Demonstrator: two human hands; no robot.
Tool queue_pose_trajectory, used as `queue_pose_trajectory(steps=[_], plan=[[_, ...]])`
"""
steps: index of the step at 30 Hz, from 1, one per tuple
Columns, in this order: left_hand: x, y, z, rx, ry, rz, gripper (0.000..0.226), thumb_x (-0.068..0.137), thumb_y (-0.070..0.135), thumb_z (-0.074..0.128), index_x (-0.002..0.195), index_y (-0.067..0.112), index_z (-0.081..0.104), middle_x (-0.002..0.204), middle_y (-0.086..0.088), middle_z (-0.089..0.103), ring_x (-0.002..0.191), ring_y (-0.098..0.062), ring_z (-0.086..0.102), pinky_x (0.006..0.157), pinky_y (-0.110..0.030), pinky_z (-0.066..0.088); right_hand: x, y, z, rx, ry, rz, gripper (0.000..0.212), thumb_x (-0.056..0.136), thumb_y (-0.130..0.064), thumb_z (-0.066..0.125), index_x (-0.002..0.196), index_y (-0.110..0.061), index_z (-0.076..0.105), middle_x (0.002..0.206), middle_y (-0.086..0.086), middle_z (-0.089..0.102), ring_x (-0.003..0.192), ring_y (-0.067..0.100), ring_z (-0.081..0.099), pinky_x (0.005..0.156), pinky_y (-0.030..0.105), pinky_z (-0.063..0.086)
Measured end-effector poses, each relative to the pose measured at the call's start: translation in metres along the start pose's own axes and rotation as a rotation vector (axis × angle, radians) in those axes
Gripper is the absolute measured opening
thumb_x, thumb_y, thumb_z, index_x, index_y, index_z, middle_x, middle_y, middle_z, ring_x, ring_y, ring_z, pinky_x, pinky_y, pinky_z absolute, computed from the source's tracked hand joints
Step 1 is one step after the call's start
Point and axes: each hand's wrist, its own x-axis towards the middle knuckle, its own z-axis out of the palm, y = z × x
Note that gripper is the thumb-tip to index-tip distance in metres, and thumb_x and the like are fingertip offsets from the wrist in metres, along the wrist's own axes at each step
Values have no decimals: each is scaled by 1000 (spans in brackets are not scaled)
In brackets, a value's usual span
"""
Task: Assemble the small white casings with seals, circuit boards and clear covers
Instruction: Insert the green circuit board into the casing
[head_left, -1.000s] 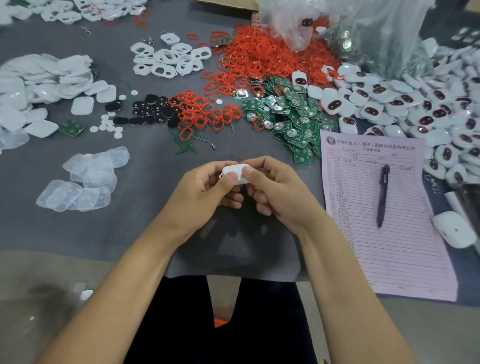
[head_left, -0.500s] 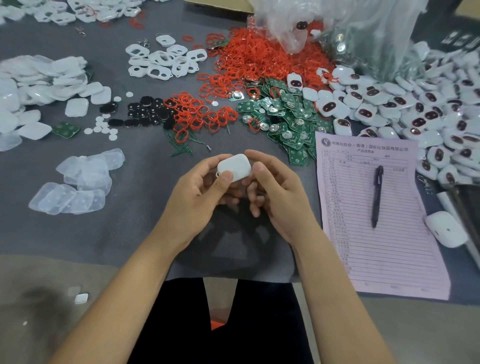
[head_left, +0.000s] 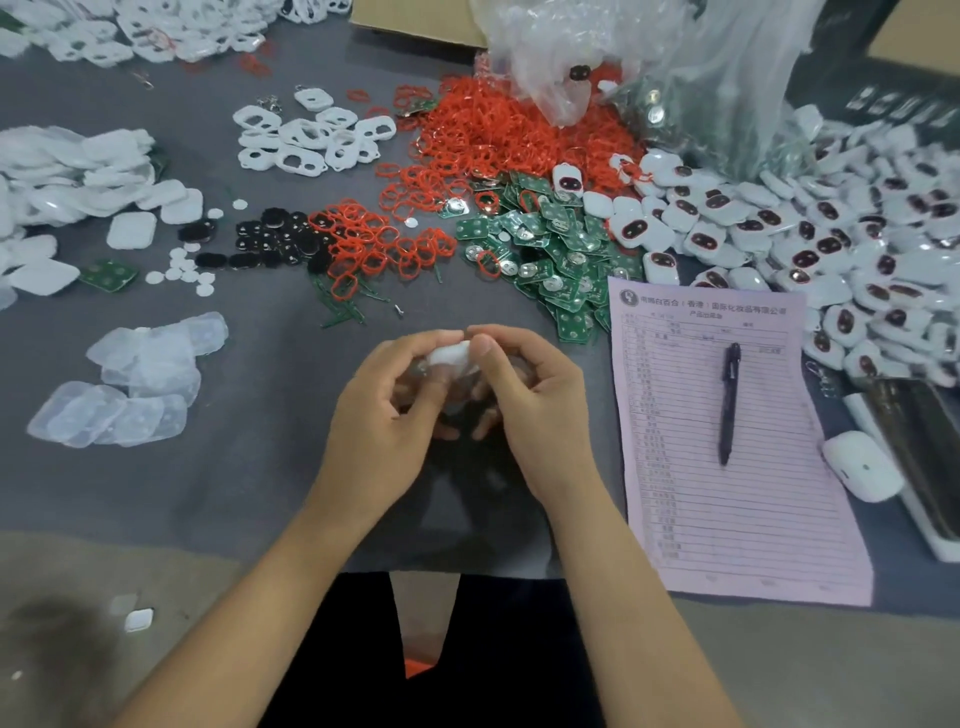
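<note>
Both hands, left hand (head_left: 384, 415) and right hand (head_left: 524, 400), pinch one small white plastic casing (head_left: 451, 355) mid-assembly, a heap of finished white casings with dark windows (head_left: 810, 228) beside them, loose red ring seals (head_left: 483, 135) and green circuit boards (head_left: 550, 244) still waiting.

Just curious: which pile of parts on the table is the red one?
The rubber seals, heaped at the top centre beside the plastic bag; the circuit boards below are green.

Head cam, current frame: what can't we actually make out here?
- White casing, head view: mostly covered by the left hand and right hand and motion-blurred; whether seal, board or cover are fitted cannot be told.
- Pink form: print too small to read.
- Plastic bag: cut off by the top edge, contents veiled by the film.
- Dark object at the right edge: cut off, not identifiable.
</note>
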Motion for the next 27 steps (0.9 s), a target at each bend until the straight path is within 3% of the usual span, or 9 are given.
queue_pose_trajectory(steps=[3, 5, 8, 13, 15, 18, 21, 24, 27], plan=[[-2, 1, 1, 129, 153, 74, 34, 93, -12, 61, 112, 13, 72, 115, -1, 68, 109, -16, 69, 94, -31, 57, 0, -1, 8, -198, -6, 5, 19, 96, -31, 74, 107, -19, 65, 72, 3, 68, 48, 17, 61, 37, 26, 47], [-3, 4, -1, 62, 160, 38, 28, 93, -3, 64, 111, 16, 73, 112, 4, 71, 106, -9, 70, 89, -19, 55, 1, -2, 10, -232, -55, 21, 15, 98, -28, 71, 106, -16, 64, 68, 3, 69, 48, 19, 64, 39, 27, 48], [-4, 6, 0, -46, 143, -28, 27, 96, 10, 64, 118, 26, 62, 103, 11, 72, 95, -4, 71, 81, -10, 50, 1, -3, 4, -137, -88, 39, 11, 101, -12, 66, 112, -11, 65, 86, 5, 74, 70, 22, 72, 47, 36, 57], [-4, 0, 1, 45, 154, -34, 52, 97, 3, 66, 136, 34, 50, 120, 1, 54, 97, -5, 69, 78, -14, 52, -3, -2, 1, -127, -101, -5, 21, 99, -5, 65, 118, -13, 64, 87, 1, 73, 70, 13, 67, 48, 28, 53], [-2, -2, -1, 137, 97, -11, 44, 99, 9, 66, 138, 28, 58, 123, 2, 63, 104, -3, 68, 82, -16, 54, -3, 0, 1, -139, -88, -21, 19, 98, -5, 65, 114, -13, 67, 89, 5, 73, 68, 14, 65, 47, 28, 52], [-3, 1, 2, 204, 30, 9, 21, 103, 29, 65, 123, 31, 72, 108, 15, 74, 100, 0, 70, 82, -16, 54, -3, 0, -1, -114, -66, -22, 20, 98, -6, 63, 112, -16, 72, 90, 9, 74, 64, 13, 61, 49, 25, 49], [-4, 6, 4, 170, 53, -8, 13, 104, 29, 63, 109, 34, 74, 96, 20, 76, 91, 2, 72, 74, -11, 51, -3, -1, -2, -86, -69, -20, 22, 97, -5, 62, 113, -15, 74, 98, 2, 77, 77, 7, 67, 65, 17, 49], [-4, 5, 3, 142, 85, -45, 15, 103, 22, 64, 110, 30, 75, 97, 16, 76, 89, -3, 73, 78, -23, 58, -3, -1, -1, -98, -93, -53, 22, 95, -5, 61, 112, -12, 74, 101, 5, 77, 92, 16, 72, 80, 25, 56], [-4, 5, 2, 120, 63, -61, 16, 102, 21, 64, 113, 25, 74, 96, 13, 77, 89, -7, 74, 79, -34, 61, -3, -1, -1, -102, -117, -64, 21, 93, -6, 61, 109, -13, 74, 100, 8, 77, 92, 18, 72, 81, 29, 57]])
